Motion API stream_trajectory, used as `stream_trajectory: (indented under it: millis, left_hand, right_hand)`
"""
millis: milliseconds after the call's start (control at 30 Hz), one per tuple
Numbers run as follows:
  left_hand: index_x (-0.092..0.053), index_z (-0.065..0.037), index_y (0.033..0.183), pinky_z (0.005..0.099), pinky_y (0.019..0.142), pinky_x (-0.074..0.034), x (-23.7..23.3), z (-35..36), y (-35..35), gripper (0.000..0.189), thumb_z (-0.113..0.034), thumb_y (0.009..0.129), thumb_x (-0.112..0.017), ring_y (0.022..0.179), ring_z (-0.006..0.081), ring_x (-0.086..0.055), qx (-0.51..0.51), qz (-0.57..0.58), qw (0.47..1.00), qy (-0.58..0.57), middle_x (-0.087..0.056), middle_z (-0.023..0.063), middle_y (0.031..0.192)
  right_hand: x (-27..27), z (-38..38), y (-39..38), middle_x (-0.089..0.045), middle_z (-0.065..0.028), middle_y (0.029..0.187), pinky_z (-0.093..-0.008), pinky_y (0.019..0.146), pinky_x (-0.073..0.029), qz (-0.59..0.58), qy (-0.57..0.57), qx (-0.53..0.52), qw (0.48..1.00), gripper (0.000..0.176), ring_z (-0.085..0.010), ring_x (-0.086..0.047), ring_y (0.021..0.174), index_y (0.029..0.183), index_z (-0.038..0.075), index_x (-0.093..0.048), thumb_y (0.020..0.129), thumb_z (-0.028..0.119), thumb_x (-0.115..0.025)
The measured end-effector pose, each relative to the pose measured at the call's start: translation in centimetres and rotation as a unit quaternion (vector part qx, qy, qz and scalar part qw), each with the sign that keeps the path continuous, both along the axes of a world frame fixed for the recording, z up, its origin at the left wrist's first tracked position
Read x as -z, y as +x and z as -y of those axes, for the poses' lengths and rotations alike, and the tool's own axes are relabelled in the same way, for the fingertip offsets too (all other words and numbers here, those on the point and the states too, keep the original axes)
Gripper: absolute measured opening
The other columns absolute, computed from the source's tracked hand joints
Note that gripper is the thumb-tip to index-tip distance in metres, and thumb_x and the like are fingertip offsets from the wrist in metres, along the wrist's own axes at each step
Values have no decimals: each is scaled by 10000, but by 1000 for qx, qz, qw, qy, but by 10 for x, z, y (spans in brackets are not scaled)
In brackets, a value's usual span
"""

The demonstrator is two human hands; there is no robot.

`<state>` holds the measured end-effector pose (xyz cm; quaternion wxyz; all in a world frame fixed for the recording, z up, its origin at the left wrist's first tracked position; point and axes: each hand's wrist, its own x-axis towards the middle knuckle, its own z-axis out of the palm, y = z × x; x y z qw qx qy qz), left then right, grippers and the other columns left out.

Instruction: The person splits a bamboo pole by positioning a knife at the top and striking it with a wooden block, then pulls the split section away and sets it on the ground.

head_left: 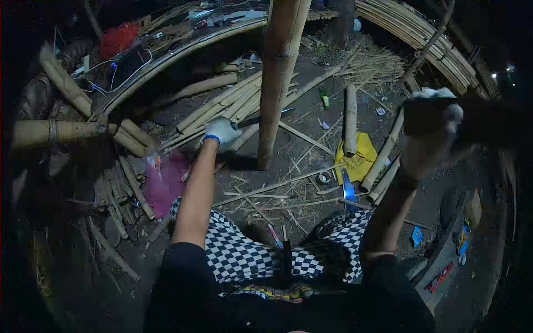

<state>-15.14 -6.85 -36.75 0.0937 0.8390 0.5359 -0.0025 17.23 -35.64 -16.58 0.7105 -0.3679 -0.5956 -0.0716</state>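
Two closed fists: left hand (221, 132) grips a blade (252, 121) against the upright bamboo pole (278, 77), right hand (428, 145) clutches a dark club (477, 120)

Setting: dark, open work ground. You are looking down at:
- a packed dirt floor (311, 150), carrying bamboo splinters (277, 191) all over
- cut bamboo poles (66, 83), lying stacked at the left
- bent bamboo slats (422, 33), arching along the top right
- a yellow cloth (355, 158) and a pink bag (161, 186), lying on the ground
- small lamps (506, 69), glinting at the far right; darkness is swallowing the edges
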Motion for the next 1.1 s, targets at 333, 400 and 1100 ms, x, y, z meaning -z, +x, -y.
stream_trajectory:
  millis: [333,400,1100]
  left_hand:
    - [-709,-74,1027,429,867,-505,34,-22,-9,511,-482,734,-612,1001,350,-638,25,17,989,142,-659,184,1121]
    - [-712,-71,1013,430,861,-508,23,1,-11,498,-473,735,-614,992,354,-641,-4,-4,999,53,-662,185,1108]
    - [-729,-87,956,425,826,-521,20,-26,-11,464,-480,740,-610,954,346,-654,-13,-14,986,167,-677,185,1050]
  right_hand:
    - [235,-45,-56,-639,-187,1022,-353,822,-484,-23,-573,-19,819,559,-258,-616,928,1250,-11,-502,810,276,-691]
    - [170,-26,-65,-637,-71,962,-282,719,-490,-112,-569,-47,813,489,-124,-581,815,1245,-7,-526,843,221,-686]
    - [256,-47,-64,-645,-249,1014,-384,856,-480,-70,-561,-63,823,507,-325,-638,983,1162,-32,-563,789,284,-699]
